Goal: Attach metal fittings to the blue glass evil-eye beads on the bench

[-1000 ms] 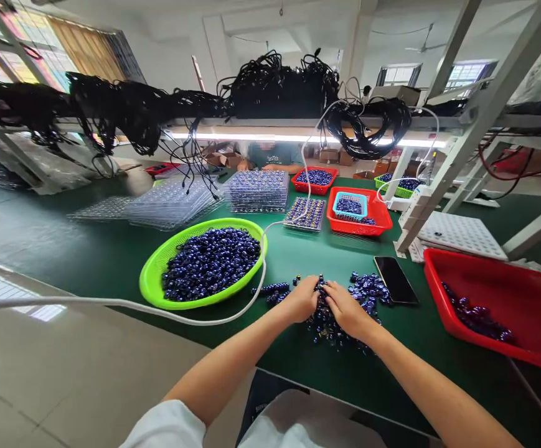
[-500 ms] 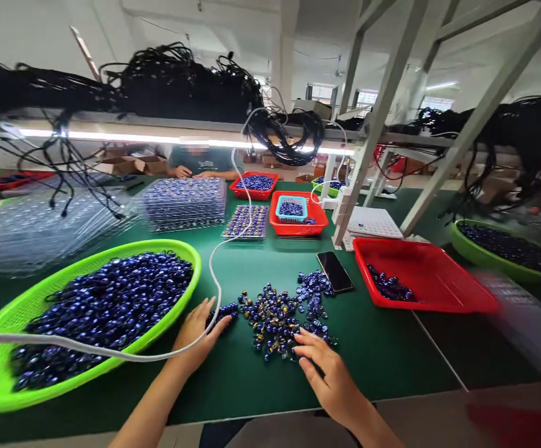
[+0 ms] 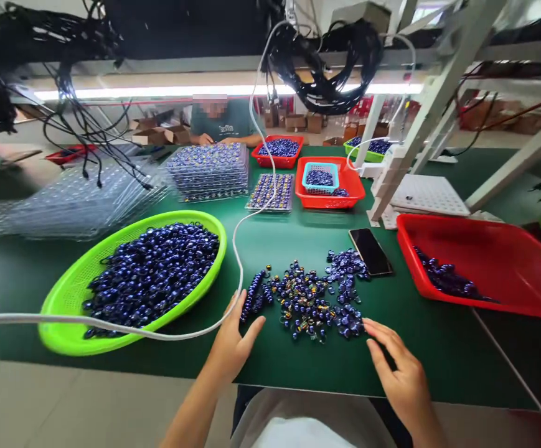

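My left hand point(image 3: 233, 342) is open on the green table, its fingertips against the left side of a row of shiny blue bead-like pieces point(image 3: 254, 294) and its thumb apart. To the right of that row lies a loose pile of small blue and gold pieces point(image 3: 301, 298). Blue pieces point(image 3: 348, 320) make up the pile's right edge, where the fingertips of my right hand point(image 3: 401, 367) rest close by or touch. The right hand's fingers are stretched out, and I see nothing held in it. More blue pieces point(image 3: 345, 264) lie scattered behind, beside a phone point(image 3: 370, 251).
A green basket point(image 3: 60, 305) full of blue pieces stands left. A white cable point(image 3: 238, 249) hangs across my left side. At right is a red tray point(image 3: 522, 261). Farther back are stacked clear trays point(image 3: 209, 174), another red tray point(image 3: 354, 193) and a seated person point(image 3: 226, 124).
The view has shifted, so the table things appear elsewhere in it. My right hand has moved from the pile's front to its right edge. More of the row beside my left hand now shows.
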Motion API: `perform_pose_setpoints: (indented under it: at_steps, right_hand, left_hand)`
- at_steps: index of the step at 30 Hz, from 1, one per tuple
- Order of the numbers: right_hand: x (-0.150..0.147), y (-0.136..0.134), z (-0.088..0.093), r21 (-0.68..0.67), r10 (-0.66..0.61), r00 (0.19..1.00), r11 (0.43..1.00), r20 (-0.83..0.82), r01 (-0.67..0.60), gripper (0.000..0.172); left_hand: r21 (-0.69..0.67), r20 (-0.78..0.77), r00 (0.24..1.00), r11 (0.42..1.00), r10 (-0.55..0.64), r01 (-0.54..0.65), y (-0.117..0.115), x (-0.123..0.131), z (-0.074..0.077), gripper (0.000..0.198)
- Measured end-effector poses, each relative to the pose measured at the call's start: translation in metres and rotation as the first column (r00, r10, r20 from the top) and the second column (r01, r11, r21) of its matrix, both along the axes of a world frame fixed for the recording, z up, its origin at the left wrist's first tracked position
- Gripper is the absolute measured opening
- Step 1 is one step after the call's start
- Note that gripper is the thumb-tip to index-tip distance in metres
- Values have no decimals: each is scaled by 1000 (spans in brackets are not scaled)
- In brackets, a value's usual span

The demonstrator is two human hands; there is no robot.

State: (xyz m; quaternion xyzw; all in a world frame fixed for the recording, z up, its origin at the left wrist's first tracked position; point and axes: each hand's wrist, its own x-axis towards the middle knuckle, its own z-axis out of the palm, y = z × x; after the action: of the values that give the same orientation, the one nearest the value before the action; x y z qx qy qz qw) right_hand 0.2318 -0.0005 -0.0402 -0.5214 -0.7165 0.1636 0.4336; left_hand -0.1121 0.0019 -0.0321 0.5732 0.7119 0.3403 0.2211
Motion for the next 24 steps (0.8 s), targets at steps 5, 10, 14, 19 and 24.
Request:
perform_pose_setpoints:
  at_steps: [5,10,14,19,24]
  right_hand:
    - [-2,5,-5,-9,-29,998,1000,48,29,28]
    - [-13,5,1,-29,-5,999,1000,34,6,29]
    - [-1,7,21,27,-7,997,1000,72,5,32]
    - [68,45,64,172,-206,956,970,208,171,30]
    - [171,135,93,-305,-317,777,788,544,535,39]
  left_hand:
    - [60,58,986,986,153,-157,21,8,-3,66]
    - [97,-23,998,994,57,-55,24,16,-7,66]
    - [117,-187,982,993,-1,23,23,7,-2,65]
    - [322,-310,951,943,15,90,32,-1,10,59]
    - [406,-305,949,890,-80,206,35,24,28,45]
